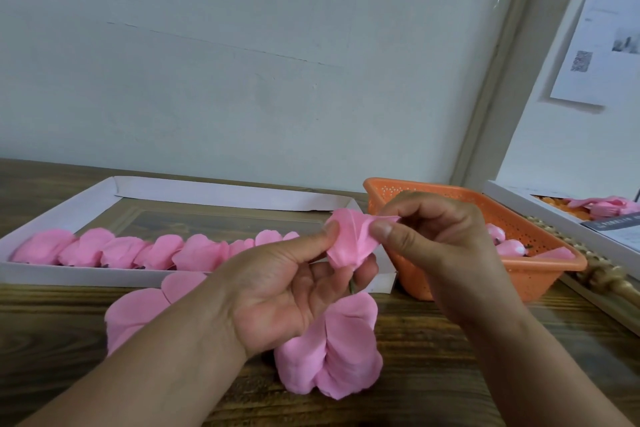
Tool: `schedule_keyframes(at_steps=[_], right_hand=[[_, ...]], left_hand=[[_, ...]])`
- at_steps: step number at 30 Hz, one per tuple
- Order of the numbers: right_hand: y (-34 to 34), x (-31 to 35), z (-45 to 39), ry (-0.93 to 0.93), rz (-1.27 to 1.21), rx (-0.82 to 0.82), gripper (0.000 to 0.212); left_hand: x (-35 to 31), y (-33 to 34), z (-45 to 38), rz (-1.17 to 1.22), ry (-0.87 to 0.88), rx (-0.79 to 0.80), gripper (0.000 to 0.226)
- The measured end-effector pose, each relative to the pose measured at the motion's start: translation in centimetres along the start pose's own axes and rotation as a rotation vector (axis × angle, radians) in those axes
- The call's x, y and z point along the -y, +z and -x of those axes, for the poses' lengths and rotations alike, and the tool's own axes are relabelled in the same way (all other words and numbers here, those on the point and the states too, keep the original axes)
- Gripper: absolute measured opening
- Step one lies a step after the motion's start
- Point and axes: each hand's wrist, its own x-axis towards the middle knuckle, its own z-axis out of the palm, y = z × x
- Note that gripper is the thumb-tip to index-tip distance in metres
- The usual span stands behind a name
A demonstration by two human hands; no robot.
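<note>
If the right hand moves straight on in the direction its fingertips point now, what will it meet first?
Probably the left hand, at its thumb: the right hand pinches the pink petal and points left, where that thumb holds the same petal.

White tray [207, 192] w/ row of pink blooms [117, 250] left — orange basket [540, 265] right, on wooden table [450, 374].
</note>
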Motion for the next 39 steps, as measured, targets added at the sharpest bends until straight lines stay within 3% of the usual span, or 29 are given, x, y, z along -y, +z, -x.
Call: schedule_keyframes(at_steps=[9,13,16,18,22,26,28,35,39], right_hand=[[0.9,0.4,0.4,-0.071,0.063,-0.098,0.006],[1.1,0.6,0.4,-0.091,0.111,-0.133,0.009],[0.6,0.8,0.1,-0.038,-0.104,0.007,0.007],[-0.2,0.7,-0.1,0.080,-0.260,0.143,0.019],[-0.5,0.5,0.2,0.186,-0.280,0.362,0.034],[-0.1,0.7,0.3,0.174,-0.272,0.312,0.015],[0.0,0.6,0.2,0.198,-0.278,0.269,0.016],[0.2,0.7,0.0,0.217,-0.292,0.225,0.029],[0.0,0.7,0.0,0.238,-0.294,0.219,0.020]], left_hand=[[0.4,0.6,0.4,-0.016,-0.111,0.048,0.028],[0.6,0.9,0.5,-0.033,-0.136,0.054,0.034],[0.5,0.9,0.6,0.003,-0.169,0.122,0.043],[0.4,0.7,0.7,0.058,-0.197,0.189,0.052],[0.3,0.6,0.8,0.048,-0.193,0.240,0.057],[0.9,0.3,0.5,-0.087,-0.080,0.143,0.038],[1.2,0.0,0.3,-0.164,-0.006,0.117,0.037],[0.9,-0.8,-0.1,-0.293,-0.023,0.169,0.034],[0.9,-0.7,-0.1,-0.317,-0.017,0.157,0.031]])
